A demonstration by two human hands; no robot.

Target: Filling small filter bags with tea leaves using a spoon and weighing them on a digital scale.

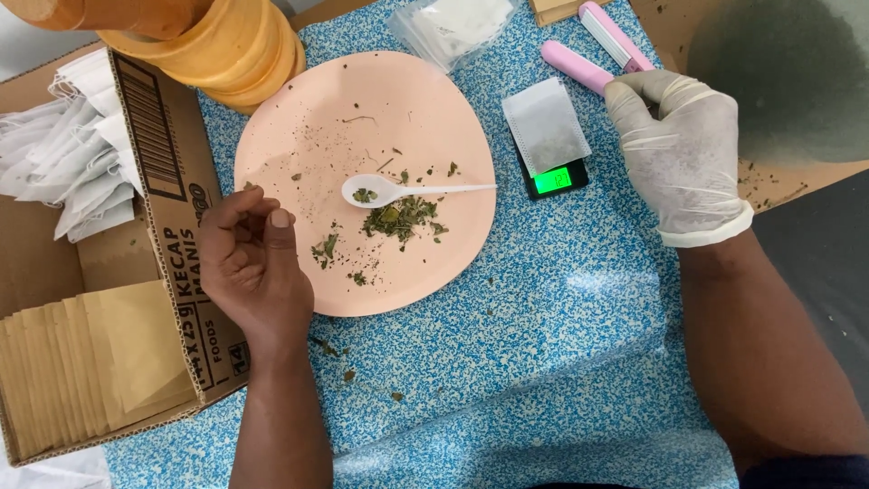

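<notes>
The right hand (pixel 681 149), in a white glove, is closing its fingers on the pink sealer (pixel 602 54) at the far edge of the table (pixel 543 362), gripping its nearer arm; the left hand (pixel 253 263), bare, is lying loosely curled and holding nothing, its fingertips resting at the rim of the pink plate (pixel 299 136). Just left of the gloved hand, a filled white tea bag (pixel 545 125) is sitting on a small black scale (pixel 554 179) whose green display is glowing; on the plate, a white plastic spoon (pixel 398 191) is lying with a few dried leaves in its bowl, beside a small heap of dried herb (pixel 400 217). Further left, an open cardboard box (pixel 172 226) is holding brown envelopes (pixel 90 362) and loose white sachets (pixel 63 154); a clear plastic bag (pixel 453 27) is lying beyond the plate. Handling this well probably means steadying the bag with the free hand, keeping its open edge flat and free of leaf; otherwise the seam might be closing unevenly.
</notes>
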